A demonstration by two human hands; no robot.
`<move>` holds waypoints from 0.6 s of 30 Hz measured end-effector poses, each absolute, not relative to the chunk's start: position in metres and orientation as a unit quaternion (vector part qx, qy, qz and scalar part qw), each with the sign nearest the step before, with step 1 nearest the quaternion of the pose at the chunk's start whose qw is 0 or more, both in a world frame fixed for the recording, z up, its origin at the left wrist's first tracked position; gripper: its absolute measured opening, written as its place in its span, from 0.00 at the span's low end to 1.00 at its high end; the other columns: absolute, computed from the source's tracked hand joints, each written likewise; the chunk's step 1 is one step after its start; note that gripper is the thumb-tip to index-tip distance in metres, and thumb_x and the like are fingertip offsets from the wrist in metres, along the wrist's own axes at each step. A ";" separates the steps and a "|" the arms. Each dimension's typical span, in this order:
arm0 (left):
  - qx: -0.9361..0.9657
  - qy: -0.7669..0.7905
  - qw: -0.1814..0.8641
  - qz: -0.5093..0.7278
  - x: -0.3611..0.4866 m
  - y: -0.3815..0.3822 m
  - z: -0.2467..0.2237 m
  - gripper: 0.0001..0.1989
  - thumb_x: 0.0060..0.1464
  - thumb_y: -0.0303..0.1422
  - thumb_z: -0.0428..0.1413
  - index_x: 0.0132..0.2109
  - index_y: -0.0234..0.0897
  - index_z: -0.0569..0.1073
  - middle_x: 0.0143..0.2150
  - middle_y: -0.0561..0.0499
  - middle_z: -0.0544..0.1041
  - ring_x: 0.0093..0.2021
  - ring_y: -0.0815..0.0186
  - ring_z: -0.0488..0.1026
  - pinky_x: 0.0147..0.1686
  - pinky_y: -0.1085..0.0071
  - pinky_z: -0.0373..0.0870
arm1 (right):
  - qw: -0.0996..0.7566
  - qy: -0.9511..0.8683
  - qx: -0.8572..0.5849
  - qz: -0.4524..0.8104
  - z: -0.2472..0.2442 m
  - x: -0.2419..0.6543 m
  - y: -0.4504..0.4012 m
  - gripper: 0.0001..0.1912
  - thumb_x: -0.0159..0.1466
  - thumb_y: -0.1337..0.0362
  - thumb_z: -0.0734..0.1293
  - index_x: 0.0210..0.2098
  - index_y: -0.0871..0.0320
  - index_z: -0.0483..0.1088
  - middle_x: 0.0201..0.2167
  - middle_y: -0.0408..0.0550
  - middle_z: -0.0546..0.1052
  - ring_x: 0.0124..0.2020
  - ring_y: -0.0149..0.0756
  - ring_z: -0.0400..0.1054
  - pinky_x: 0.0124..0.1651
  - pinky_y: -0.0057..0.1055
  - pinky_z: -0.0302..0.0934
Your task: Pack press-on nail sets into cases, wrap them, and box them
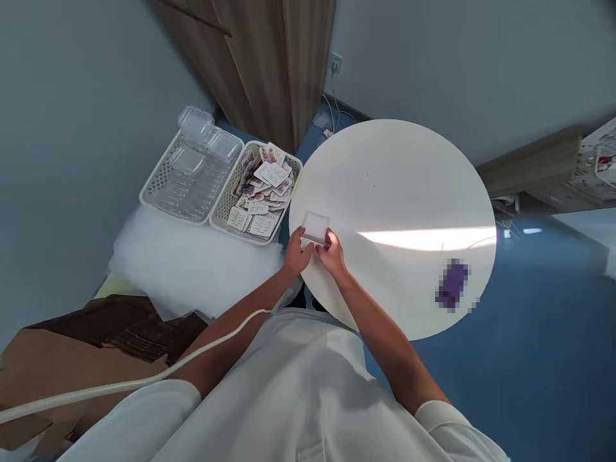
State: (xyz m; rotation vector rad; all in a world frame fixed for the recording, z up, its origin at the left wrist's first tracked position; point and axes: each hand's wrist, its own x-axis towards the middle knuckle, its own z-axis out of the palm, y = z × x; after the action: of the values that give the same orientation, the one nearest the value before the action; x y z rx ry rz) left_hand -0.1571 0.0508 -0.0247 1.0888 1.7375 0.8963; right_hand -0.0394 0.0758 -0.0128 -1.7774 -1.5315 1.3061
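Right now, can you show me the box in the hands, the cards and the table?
Box [316, 226]: head view, the middle of its clear face.
Cards [272, 174]: head view, a white card on top of the pile.
Table [394, 179]: head view, a bare part of its white top.

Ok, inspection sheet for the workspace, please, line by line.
Surface: round white table, bright reflection, small dark marks.
Job's things: clear box, held; to the left, a basket of clear boxes and a basket of printed cards.
Clutter: purple item on table, pixelated; cardboard at lower left.
Grip: left hand at the box's left side, right hand at its right.
Cables: white cable across the left forearm; cords by the wall socket.
Surroundings: wooden cabinet, blue floor.
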 end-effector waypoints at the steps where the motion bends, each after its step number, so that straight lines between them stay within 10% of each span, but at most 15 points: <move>1: 0.445 0.697 0.429 0.363 -0.162 0.056 -0.026 0.26 0.50 0.31 0.49 0.58 0.38 0.56 0.62 0.45 0.54 0.61 0.60 0.53 0.55 0.61 0.58 | 0.231 -0.558 -0.640 0.475 -0.015 -0.046 0.081 0.29 0.53 0.65 0.61 0.55 0.55 0.55 0.52 0.49 0.64 0.51 0.38 0.61 0.48 0.35 0.61; 14: 0.495 0.701 0.395 0.328 -0.166 0.053 -0.024 0.32 0.50 0.32 0.51 0.61 0.38 0.50 0.66 0.45 0.41 0.65 0.56 0.36 0.61 0.55 0.42 | 0.208 -0.632 -0.599 0.445 -0.016 -0.043 0.075 0.32 0.53 0.66 0.62 0.57 0.54 0.52 0.62 0.48 0.48 0.62 0.39 0.42 0.57 0.39 0.51; 18: 0.482 0.714 0.398 0.315 -0.157 0.025 -0.016 0.30 0.50 0.34 0.52 0.60 0.37 0.53 0.65 0.43 0.43 0.65 0.53 0.35 0.60 0.52 0.43 | 0.208 -0.612 -0.595 0.478 -0.009 -0.025 0.053 0.32 0.53 0.65 0.61 0.57 0.54 0.51 0.60 0.50 0.53 0.58 0.39 0.52 0.53 0.37 0.56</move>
State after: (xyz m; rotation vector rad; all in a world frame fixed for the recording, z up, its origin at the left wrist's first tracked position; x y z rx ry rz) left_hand -0.1568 0.0247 -0.0158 1.2206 1.8078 0.7966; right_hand -0.0248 0.0528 -0.0085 -1.6564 -1.7026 1.3305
